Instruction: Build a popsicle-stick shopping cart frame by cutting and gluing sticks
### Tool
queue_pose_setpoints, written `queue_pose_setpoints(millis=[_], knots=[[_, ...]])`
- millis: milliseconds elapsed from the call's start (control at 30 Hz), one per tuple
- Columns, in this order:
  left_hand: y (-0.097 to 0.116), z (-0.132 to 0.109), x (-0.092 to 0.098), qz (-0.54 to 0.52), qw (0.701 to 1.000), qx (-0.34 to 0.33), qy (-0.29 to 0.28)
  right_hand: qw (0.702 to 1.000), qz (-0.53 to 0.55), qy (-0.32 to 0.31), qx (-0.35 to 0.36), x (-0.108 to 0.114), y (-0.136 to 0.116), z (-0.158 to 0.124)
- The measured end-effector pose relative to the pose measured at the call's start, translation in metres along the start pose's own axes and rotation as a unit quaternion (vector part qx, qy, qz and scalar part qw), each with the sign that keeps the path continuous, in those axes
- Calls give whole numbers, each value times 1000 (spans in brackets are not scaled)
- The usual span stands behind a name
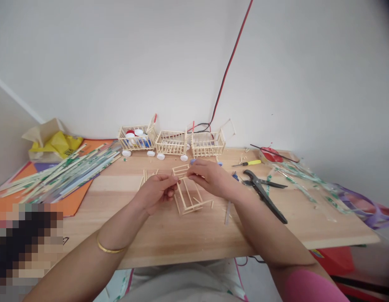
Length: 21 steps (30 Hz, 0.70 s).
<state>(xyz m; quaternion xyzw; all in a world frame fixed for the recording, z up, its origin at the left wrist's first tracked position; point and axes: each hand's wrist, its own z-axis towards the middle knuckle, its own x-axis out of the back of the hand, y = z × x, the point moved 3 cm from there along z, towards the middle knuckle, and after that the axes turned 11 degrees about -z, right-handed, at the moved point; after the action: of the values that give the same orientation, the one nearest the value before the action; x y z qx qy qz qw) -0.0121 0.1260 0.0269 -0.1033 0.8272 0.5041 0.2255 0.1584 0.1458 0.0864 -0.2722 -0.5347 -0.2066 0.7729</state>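
Leftward packet (58, 146): yellow, upper left of the picture by the wall (169, 54), probably pushed there to leave the table (144, 243) workable.
Sticks (65, 172): a heap, many wrapped, left of the picture, fanned over an orange sheet (76, 201), seemingly kept within reach of the left arm.
Carts (171, 144): three in a row at upper centre, close to the wall, likely parked out of the way; the leftmost holds caps (138, 132).
Left hand (158, 188): centre, thumb and forefinger pinching the frame's upper left corner, apparently to steady it.
Frame (188, 191): centre, between the hands. Its long axis runs up and down the picture, the lower end slanting slightly right; the barred short end points up towards the carts, and one bar juts out at lower right. Which end is the front, I cannot tell.
Right hand (210, 178): centre, reaching in from the right, fingertips bunched and pinching the frame's upper right part, probably to hold the joint square; the exact contact is hidden.
Pliers (265, 195): right of centre, handles spread, lying near the right forearm, perhaps for easy pick-up.
Wrappers (295, 180): right of the picture, loosely strewn, seemingly swept aside.
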Motion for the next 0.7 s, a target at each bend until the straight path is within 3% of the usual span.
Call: queue_pose_setpoints(millis=[233,400,700], knots=[[1,-1,-3,0,1000,-5,9,1000,13,9,-16,3,1,0],[0,-1,-4,-8,1000,-1,3,994,57,43,-79,12,7,-8],[2,-2,-6,-5,1000,-1,11,993,66,-2,-99,9,6,-6]])
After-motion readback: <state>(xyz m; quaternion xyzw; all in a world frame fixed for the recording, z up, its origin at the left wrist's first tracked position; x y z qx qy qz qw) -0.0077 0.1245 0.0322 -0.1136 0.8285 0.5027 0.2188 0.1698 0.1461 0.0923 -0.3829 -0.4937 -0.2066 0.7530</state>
